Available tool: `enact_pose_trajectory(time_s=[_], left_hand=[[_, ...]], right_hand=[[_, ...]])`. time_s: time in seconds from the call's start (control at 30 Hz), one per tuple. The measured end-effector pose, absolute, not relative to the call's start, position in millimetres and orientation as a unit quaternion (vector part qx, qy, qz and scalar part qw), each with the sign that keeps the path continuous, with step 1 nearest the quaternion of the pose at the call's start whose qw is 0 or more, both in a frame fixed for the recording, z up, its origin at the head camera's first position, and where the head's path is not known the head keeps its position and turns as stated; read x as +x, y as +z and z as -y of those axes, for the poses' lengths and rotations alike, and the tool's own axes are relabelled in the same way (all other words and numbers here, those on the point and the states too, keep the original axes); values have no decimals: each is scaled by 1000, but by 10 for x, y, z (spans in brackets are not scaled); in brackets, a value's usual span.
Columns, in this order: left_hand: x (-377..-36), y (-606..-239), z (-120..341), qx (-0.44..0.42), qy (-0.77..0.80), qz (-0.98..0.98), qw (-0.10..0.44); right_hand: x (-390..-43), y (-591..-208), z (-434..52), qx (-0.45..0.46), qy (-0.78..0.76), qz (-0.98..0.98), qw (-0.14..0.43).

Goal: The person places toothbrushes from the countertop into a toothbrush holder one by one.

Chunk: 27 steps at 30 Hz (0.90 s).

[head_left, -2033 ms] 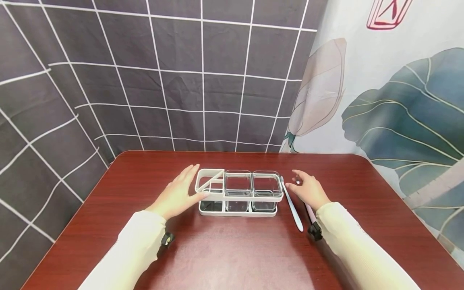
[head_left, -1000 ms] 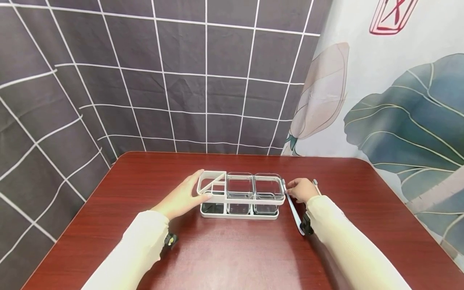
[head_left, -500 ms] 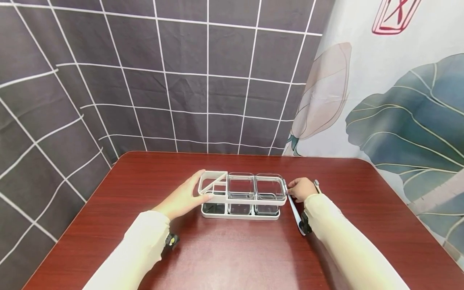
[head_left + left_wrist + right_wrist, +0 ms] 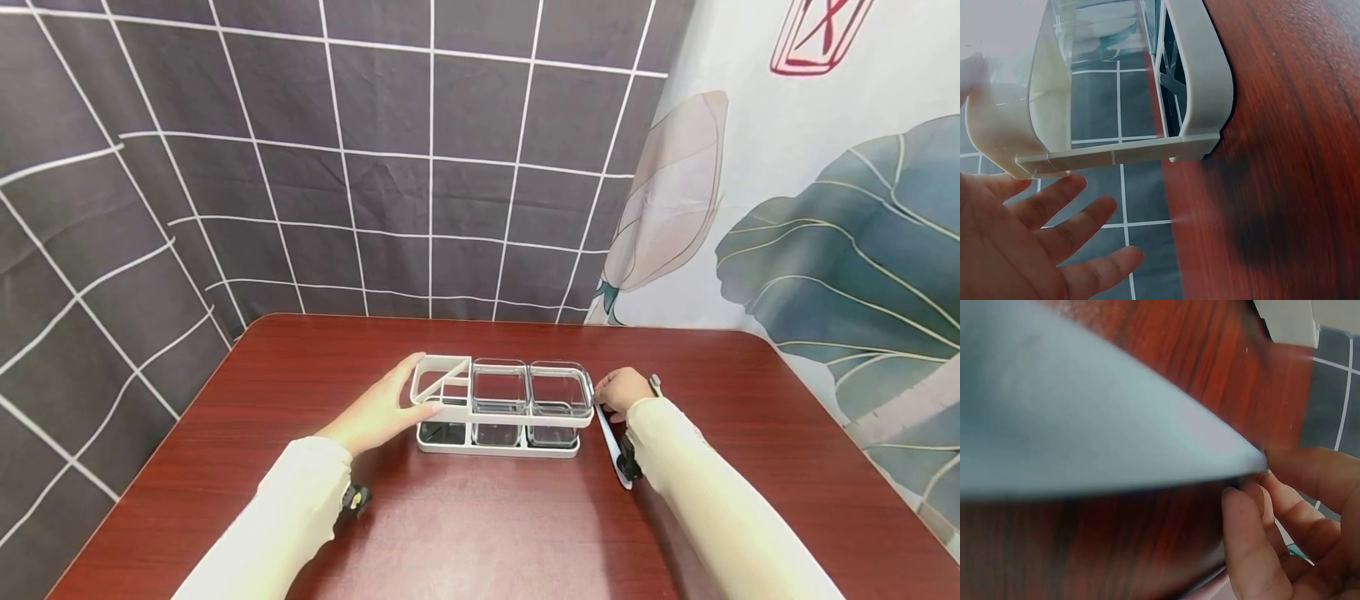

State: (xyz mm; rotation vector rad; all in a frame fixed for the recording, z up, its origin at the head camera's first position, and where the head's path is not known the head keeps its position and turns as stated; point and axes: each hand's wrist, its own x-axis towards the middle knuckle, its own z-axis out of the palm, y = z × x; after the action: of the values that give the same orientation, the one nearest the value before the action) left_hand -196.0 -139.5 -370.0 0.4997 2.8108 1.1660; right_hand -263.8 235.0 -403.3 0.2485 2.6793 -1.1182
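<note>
- near me on the bench (image 4: 480, 517): the pale blue toothbrush (image 4: 613, 448) lies just right of the white organizer (image 4: 498, 404), its far end under my right hand (image 4: 622, 390); that hand's fingers (image 4: 1244, 550) are curled and pinch the brush near its head
- two seconds back that hand hovered loose beside the brush; now it has closed on it, so i judge the pick-up is under way, though the brush is not yet lifted
- my left hand (image 4: 378, 408) stays flat against the organizer's left end, fingers (image 4: 1066, 231) straight, gripping nothing
- farther off, the two clear cups (image 4: 525, 392) sit in the rack as before; checked curtain (image 4: 300, 167) behind
</note>
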Motion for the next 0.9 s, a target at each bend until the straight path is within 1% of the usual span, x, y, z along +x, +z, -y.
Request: enact_pose_trajectory(time_s=[0.5,0.67,0.9], left_hand=[[-1949,-3699,1390,162,387,-907,33],[-1951,-3704,1386,165,387,-907,21],[-1950,-3720,1394,164,389,-907,15]], right_hand=[[-2630,-4088,-2315,71,-352,-931,62],[-2614,-4017,-2315,80,-360,-928,53],[-2554,-3830,-2284,82,-410,-908,37]])
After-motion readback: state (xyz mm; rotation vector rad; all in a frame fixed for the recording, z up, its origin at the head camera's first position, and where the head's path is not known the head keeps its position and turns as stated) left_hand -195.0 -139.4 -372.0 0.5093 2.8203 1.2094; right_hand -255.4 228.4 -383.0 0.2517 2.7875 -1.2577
